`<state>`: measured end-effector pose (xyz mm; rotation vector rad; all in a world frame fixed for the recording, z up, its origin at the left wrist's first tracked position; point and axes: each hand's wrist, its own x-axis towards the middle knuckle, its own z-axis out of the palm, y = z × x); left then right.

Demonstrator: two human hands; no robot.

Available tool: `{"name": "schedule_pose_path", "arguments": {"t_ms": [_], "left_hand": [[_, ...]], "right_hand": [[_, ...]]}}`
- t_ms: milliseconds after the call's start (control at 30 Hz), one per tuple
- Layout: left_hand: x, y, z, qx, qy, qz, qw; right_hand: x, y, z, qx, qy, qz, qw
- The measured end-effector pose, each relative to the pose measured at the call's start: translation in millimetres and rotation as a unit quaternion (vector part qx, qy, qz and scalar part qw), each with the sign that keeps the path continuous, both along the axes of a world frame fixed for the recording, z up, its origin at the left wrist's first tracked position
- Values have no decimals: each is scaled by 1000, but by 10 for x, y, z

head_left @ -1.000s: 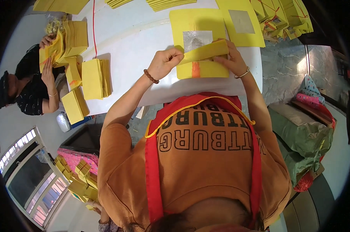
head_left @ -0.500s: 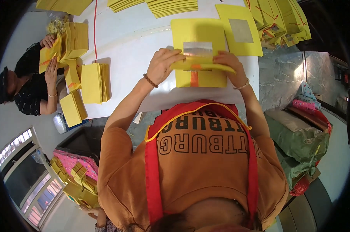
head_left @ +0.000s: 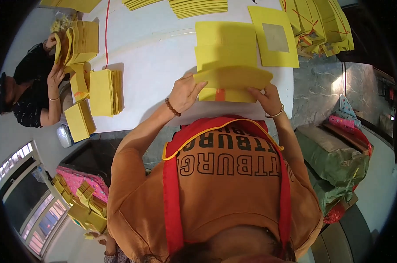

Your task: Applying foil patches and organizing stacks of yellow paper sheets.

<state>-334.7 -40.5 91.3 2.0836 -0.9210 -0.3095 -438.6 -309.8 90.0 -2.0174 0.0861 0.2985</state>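
Observation:
A yellow paper sheet [head_left: 233, 78] is bent up off the table toward me, its upper edge curved. My left hand [head_left: 184, 91] pinches its left end between thumb and fingers. The right end is gripped by my right hand [head_left: 267, 100], thumb on the near side. Beneath it more yellow paper [head_left: 227, 35] lies flat, with a crease across it. An orange strip [head_left: 220, 94] shows on the part nearest me. Right of this lies another yellow sheet [head_left: 259, 39] with a silvery-grey rectangular patch [head_left: 275, 37].
On the white table [head_left: 150, 61], yellow stacks [head_left: 103, 94] stand at left, where a co-worker's hands [head_left: 54, 74] handle yellow paper. More stacks [head_left: 200, 6] lie at the far edge. Yellow bundles with red string [head_left: 316, 22] sit far right. Green wrapped bales [head_left: 332, 151] stand right of me.
Both hands have come nearer to me, raising the yellow sheet's edge. The silvery patch between them is now hidden. At left, the co-worker's hands have shifted on the paper.

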Motion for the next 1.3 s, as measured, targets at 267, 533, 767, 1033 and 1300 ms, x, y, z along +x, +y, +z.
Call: {"name": "schedule_pose_path", "arguments": {"t_ms": [267,533,767,1033,1300], "left_hand": [[17,-211,-45,-34,213,170,961],[72,-262,-62,-99,323,219,916],[75,-240,-132,-109,303,215,922],[235,-308,97,16,-159,169,973],[80,-787,-138,98,-269,-23,958]], "right_hand": [[230,200,-130,30,-124,-224,966],[297,252,4,-82,-147,-194,967],[334,228,-6,-93,-81,-197,973],[332,252,-9,-116,-69,-207,969],[366,253,45,-140,-90,-196,966]]}}
